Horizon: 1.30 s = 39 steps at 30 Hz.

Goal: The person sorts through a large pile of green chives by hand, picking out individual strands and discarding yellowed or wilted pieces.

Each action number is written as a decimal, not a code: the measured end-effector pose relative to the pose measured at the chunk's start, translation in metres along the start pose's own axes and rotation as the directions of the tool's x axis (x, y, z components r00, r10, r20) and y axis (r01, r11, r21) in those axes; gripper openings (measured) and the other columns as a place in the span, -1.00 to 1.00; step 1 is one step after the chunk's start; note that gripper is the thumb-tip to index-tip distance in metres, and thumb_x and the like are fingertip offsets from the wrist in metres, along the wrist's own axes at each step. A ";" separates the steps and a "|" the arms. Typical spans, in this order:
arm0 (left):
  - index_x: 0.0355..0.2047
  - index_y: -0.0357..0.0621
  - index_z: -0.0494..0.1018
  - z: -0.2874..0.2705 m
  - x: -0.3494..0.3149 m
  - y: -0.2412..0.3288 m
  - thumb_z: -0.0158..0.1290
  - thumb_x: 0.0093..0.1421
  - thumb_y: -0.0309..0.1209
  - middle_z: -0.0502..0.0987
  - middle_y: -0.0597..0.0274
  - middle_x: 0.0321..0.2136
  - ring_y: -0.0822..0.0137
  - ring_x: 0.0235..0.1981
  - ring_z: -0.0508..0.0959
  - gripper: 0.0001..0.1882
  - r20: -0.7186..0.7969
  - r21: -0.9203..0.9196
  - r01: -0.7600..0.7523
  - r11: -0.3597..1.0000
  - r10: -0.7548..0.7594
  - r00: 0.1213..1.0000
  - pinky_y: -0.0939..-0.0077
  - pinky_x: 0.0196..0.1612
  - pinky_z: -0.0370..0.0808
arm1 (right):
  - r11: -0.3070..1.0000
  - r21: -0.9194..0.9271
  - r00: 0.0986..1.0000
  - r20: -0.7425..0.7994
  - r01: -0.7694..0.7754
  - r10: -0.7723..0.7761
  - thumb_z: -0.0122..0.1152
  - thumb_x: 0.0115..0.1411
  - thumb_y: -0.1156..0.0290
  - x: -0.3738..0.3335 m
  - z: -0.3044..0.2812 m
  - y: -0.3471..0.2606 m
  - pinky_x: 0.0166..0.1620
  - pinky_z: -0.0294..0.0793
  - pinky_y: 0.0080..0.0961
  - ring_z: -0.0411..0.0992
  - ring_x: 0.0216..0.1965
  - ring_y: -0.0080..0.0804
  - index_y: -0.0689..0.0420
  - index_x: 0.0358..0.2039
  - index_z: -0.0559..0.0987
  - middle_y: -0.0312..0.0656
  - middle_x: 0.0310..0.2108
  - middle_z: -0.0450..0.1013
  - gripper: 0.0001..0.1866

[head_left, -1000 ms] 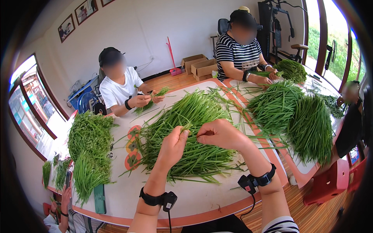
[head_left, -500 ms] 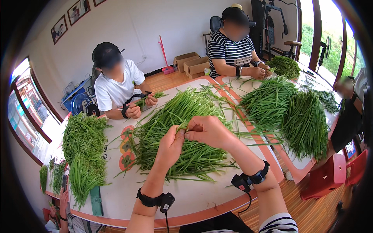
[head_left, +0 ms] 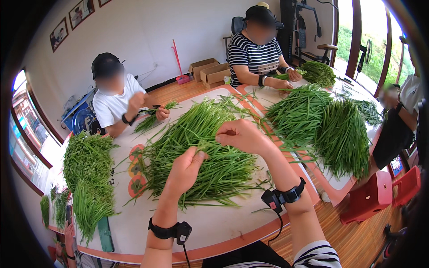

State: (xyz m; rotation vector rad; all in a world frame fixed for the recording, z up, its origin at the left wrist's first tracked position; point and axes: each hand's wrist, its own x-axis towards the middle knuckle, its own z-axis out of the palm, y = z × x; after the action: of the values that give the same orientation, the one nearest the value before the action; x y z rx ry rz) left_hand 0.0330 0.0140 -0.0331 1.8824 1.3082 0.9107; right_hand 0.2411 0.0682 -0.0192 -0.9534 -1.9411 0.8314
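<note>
The step in hand looks like picking over a few greens at a time. The left hand (head_left: 185, 169) grips a small pale-green tuft of slender stalks (head_left: 203, 146) between thumb and fingers, its tip poking out above the thumb, over the large heap of long, grass-like green leaves (head_left: 192, 127) on the white table with an orange border (head_left: 196, 225). The right hand (head_left: 241, 135) hovers just beside the tuft, apart from it, thumb and fingertips curled toward each other; whether they pinch anything, I cannot tell. As I judge it, the next move calls for a steady left grip and a fine right-hand pinch at the exposed tip, without bruising the soft stalks.

The left fingers hide the tuft's lower part, and its green blends into the heap behind, so its stalks cannot be counted. Across the table, a white-shirted co-worker's raised hand (head_left: 136, 102) is blurred; another person (head_left: 409, 100) is cut off at the right.
</note>
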 end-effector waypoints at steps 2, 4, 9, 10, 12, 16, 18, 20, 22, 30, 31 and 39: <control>-0.34 -0.23 0.36 0.000 0.001 0.002 -0.19 0.27 -0.26 0.33 0.40 -0.62 0.59 -0.67 0.26 -0.73 -0.033 -0.065 -0.006 0.998 0.004 0.999 0.67 -0.56 0.27 | 0.979 -0.203 1.000 0.002 0.018 -0.018 0.19 -0.04 0.37 -0.002 -0.010 0.021 -0.39 0.43 -0.45 0.46 -0.50 -0.32 0.17 -0.44 0.57 -0.15 -0.53 0.49 -0.84; -0.35 -0.22 0.39 -0.001 0.002 0.005 -0.19 0.26 -0.28 0.25 0.41 -0.67 0.57 -0.66 0.23 -0.73 -0.031 -0.184 0.042 0.982 -0.049 0.998 0.65 -0.55 0.27 | 0.788 -0.605 0.991 -0.018 -0.114 0.130 0.16 -0.10 0.41 -0.005 -0.017 0.042 -0.30 0.44 -0.33 0.46 -0.39 -0.20 0.09 -0.45 0.59 -0.13 -0.46 0.50 -0.84; -0.35 -0.21 0.38 -0.007 0.002 0.002 -0.20 0.28 -0.27 0.21 0.45 -0.67 0.61 -0.65 0.21 -0.73 -0.033 -0.249 0.031 0.968 -0.040 0.999 0.68 -0.54 0.30 | 0.709 -0.688 0.976 0.007 -0.154 0.219 0.11 -0.13 0.50 0.001 -0.007 0.061 -0.25 0.45 -0.31 0.46 -0.32 -0.23 -0.03 -0.45 0.61 -0.19 -0.41 0.51 -0.80; -0.35 -0.21 0.38 -0.008 0.003 0.001 -0.20 0.28 -0.27 0.21 0.45 -0.67 0.61 -0.65 0.21 -0.73 -0.031 -0.249 0.031 0.968 -0.039 0.999 0.68 -0.54 0.30 | 0.709 -0.688 0.976 0.005 -0.156 0.220 0.11 -0.13 0.50 0.001 -0.004 0.058 -0.25 0.45 -0.31 0.46 -0.32 -0.23 -0.03 -0.45 0.61 -0.19 -0.41 0.51 -0.80; -0.35 -0.22 0.37 -0.008 0.004 -0.001 -0.20 0.27 -0.28 0.22 0.44 -0.67 0.61 -0.64 0.22 -0.74 -0.016 -0.272 0.027 0.962 -0.033 0.999 0.69 -0.53 0.30 | 0.658 -0.734 0.971 -0.007 -0.167 0.238 0.11 -0.14 0.51 0.000 -0.002 0.050 -0.26 0.45 -0.32 0.46 -0.30 -0.23 -0.04 -0.44 0.60 -0.22 -0.40 0.51 -0.78; -0.36 -0.23 0.36 -0.008 0.004 0.003 -0.20 0.27 -0.30 0.23 0.44 -0.66 0.61 -0.64 0.22 -0.75 -0.001 -0.305 0.024 0.952 -0.026 1.000 0.70 -0.53 0.29 | 0.649 -0.750 0.979 0.007 -0.130 0.203 0.13 -0.14 0.48 -0.003 -0.003 0.049 -0.26 0.44 -0.34 0.46 -0.29 -0.24 -0.05 -0.42 0.60 -0.23 -0.39 0.51 -0.78; -0.36 -0.23 0.36 -0.009 0.003 0.004 -0.20 0.27 -0.30 0.24 0.43 -0.66 0.61 -0.62 0.24 -0.75 -0.003 -0.301 0.015 0.954 -0.017 1.000 0.71 -0.51 0.28 | 0.717 -0.681 0.975 0.024 -0.146 0.221 0.14 -0.15 0.45 -0.001 -0.002 0.048 -0.27 0.44 -0.33 0.46 -0.32 -0.22 -0.02 -0.45 0.60 -0.20 -0.43 0.50 -0.81; -0.35 -0.24 0.36 -0.010 0.003 0.002 -0.19 0.27 -0.31 0.27 0.42 -0.64 0.60 -0.61 0.26 -0.76 0.000 -0.303 0.007 0.953 -0.007 1.000 0.71 -0.50 0.29 | 0.730 -0.665 0.978 0.002 -0.155 0.210 0.15 -0.15 0.43 0.001 -0.005 0.044 -0.27 0.44 -0.32 0.46 -0.34 -0.20 0.01 -0.47 0.60 -0.17 -0.46 0.50 -0.84; -0.35 -0.25 0.36 -0.011 0.002 -0.002 -0.18 0.27 -0.32 0.30 0.40 -0.62 0.59 -0.59 0.28 -0.76 -0.008 -0.307 0.003 0.952 -0.005 1.000 0.70 -0.48 0.29 | 0.746 -0.649 0.981 -0.006 -0.151 0.194 0.16 -0.15 0.41 0.001 -0.004 0.033 -0.28 0.43 -0.32 0.46 -0.36 -0.18 0.04 -0.49 0.60 -0.15 -0.49 0.50 -0.85; -0.05 -0.28 0.30 -0.002 0.005 -0.003 -0.19 0.26 -0.36 0.44 0.32 -0.35 0.56 -0.34 0.36 -0.69 0.011 -0.068 -0.125 0.990 0.126 0.992 0.63 -0.22 0.33 | 0.920 -0.377 0.987 0.152 0.105 -0.050 0.19 -0.05 0.35 -0.008 0.018 -0.006 -0.34 0.41 -0.37 0.44 -0.44 -0.15 0.15 -0.39 0.55 -0.11 -0.53 0.47 -0.80; -0.07 -0.28 0.32 -0.001 0.007 -0.010 -0.18 0.26 -0.35 0.44 0.32 -0.34 0.55 -0.34 0.37 -0.69 -0.003 -0.134 -0.144 0.980 0.145 0.989 0.62 -0.21 0.34 | 0.943 -0.304 0.978 0.193 0.133 -0.076 0.18 -0.03 0.35 -0.009 0.024 -0.009 -0.36 0.41 -0.39 0.44 -0.46 -0.16 0.16 -0.39 0.55 -0.12 -0.54 0.47 -0.81; -0.34 -0.29 0.41 -0.007 0.009 -0.007 -0.14 0.25 -0.34 0.45 0.30 -0.45 0.54 -0.42 0.38 -0.76 -0.135 -0.312 -0.105 0.944 0.065 0.989 0.63 -0.28 0.36 | 0.983 -0.170 0.977 0.210 0.069 -0.033 0.18 0.01 0.36 -0.006 0.011 -0.009 -0.36 0.42 -0.54 0.46 -0.50 -0.41 0.20 -0.34 0.56 -0.14 -0.52 0.50 -0.78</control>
State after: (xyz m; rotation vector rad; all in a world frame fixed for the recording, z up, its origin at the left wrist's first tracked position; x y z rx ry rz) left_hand 0.0257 0.0252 -0.0335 1.6614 1.0782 1.2214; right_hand 0.2311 0.0564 -0.0190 -0.9459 -2.2399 0.7631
